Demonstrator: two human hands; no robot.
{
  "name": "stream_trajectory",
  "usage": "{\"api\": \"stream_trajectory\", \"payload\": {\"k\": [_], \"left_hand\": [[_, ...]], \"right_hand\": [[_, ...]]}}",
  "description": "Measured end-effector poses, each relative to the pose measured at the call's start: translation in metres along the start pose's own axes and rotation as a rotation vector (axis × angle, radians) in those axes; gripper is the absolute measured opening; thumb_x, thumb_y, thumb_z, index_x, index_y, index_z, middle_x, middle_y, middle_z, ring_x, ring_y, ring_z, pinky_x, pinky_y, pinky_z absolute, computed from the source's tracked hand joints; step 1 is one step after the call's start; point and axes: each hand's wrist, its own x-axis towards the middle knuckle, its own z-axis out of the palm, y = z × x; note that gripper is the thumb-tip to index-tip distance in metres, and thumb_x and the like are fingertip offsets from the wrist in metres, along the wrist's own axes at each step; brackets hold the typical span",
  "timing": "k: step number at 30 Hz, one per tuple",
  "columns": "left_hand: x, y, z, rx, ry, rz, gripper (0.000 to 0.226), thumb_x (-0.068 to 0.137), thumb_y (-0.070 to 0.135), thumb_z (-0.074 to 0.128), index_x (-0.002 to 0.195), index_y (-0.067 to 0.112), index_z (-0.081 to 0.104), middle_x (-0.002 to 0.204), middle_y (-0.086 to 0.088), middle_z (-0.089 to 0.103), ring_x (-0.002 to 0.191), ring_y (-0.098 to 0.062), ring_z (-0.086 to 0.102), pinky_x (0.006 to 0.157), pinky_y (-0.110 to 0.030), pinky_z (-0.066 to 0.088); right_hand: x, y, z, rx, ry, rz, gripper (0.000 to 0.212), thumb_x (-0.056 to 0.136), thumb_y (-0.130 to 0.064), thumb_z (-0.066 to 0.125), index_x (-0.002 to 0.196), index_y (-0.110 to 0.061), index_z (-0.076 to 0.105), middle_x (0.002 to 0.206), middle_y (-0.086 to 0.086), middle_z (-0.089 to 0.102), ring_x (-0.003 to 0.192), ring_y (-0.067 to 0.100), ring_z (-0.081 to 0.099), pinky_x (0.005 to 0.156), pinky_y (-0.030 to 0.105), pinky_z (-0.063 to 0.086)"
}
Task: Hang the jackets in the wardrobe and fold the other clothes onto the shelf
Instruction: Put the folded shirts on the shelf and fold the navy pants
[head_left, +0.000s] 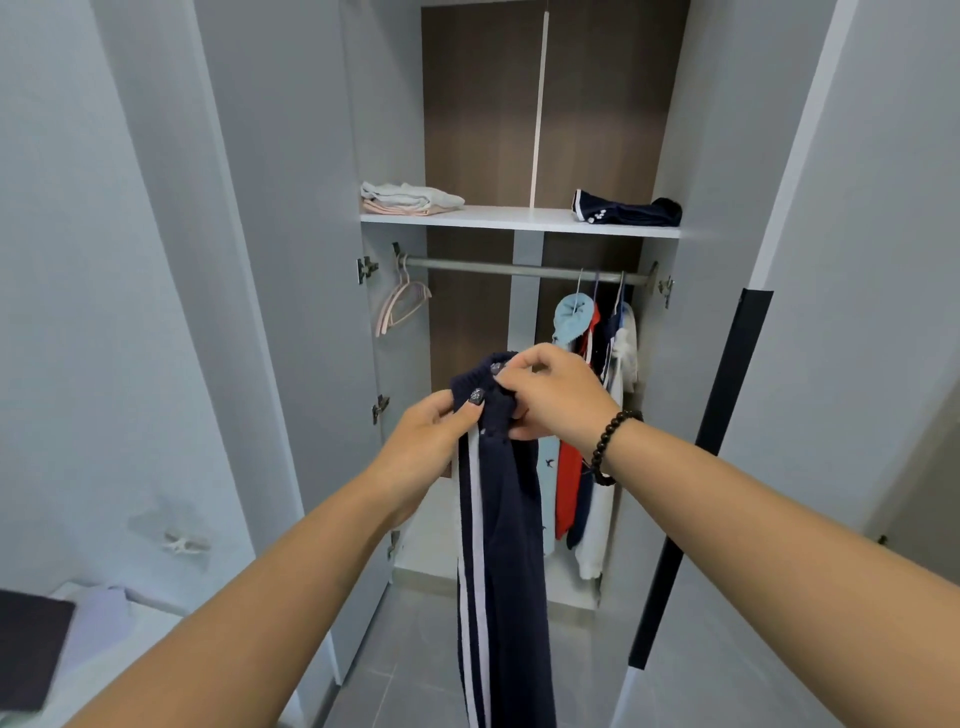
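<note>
Both hands (493, 410) on navy trousers (498, 545), legs cut off below.

We note soft navy knit cloth in the trousers (501, 545), dull grey metal in the rail (524, 270), smooth matt white laminate on the shelf (519, 221), and glossy dark beads on the bracelet (608, 447).

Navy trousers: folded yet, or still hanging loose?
Hanging loose: navy trousers dangle full length from the waistband, gripped by left hand and right hand.
</note>
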Motion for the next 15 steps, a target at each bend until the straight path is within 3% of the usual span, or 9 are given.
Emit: {"api": "stream_trajectory", "payload": {"k": [3, 6, 11, 15], "left_hand": [[-0.002, 0.000, -0.005, -0.110, -0.104, 0.025, 0.038, 0.088, 0.036, 0.063, 0.120, 0.016, 0.063, 0.113, -0.010, 0.071, 0.107, -0.028, 0.067, 0.092, -0.043, 0.055], [-0.004, -0.001, -0.006, -0.066, -0.125, 0.101, 0.051, 0.070, 0.028, 0.080, 0.118, 0.020, 0.063, 0.111, 0.001, 0.072, 0.106, -0.016, 0.068, 0.083, -0.026, 0.056], [0.001, -0.003, -0.010, 0.027, -0.038, 0.142, 0.033, 0.087, 0.016, 0.070, 0.117, 0.025, 0.061, 0.114, 0.008, 0.069, 0.108, -0.010, 0.064, 0.085, -0.026, 0.056], [0.003, -0.002, -0.020, 0.018, -0.111, 0.151, 0.034, 0.092, 0.011, 0.064, 0.122, 0.025, 0.058, 0.122, 0.006, 0.065, 0.114, -0.010, 0.062, 0.091, -0.025, 0.053]], "right_hand": [[-0.006, -0.004, -0.008, 0.131, -0.067, 0.049, 0.020, 0.089, 0.000, 0.051, 0.102, -0.012, 0.059, 0.068, 0.009, 0.062, 0.064, 0.022, 0.067, 0.070, 0.039, 0.061], [-0.010, 0.004, -0.016, 0.084, -0.135, -0.050, 0.036, 0.085, 0.012, 0.049, 0.114, -0.008, 0.055, 0.073, 0.008, 0.065, 0.066, 0.017, 0.069, 0.065, 0.027, 0.060], [-0.011, 0.027, -0.034, -0.430, -0.055, -0.403, 0.034, 0.084, -0.002, 0.060, 0.109, -0.025, 0.060, 0.093, -0.007, 0.061, 0.085, 0.003, 0.060, 0.076, 0.021, 0.053], [-0.002, 0.044, -0.051, -0.632, -0.104, -0.444, 0.033, 0.080, -0.020, 0.071, 0.106, -0.035, 0.057, 0.117, -0.011, 0.042, 0.113, 0.006, 0.041, 0.096, 0.022, 0.037]]}}
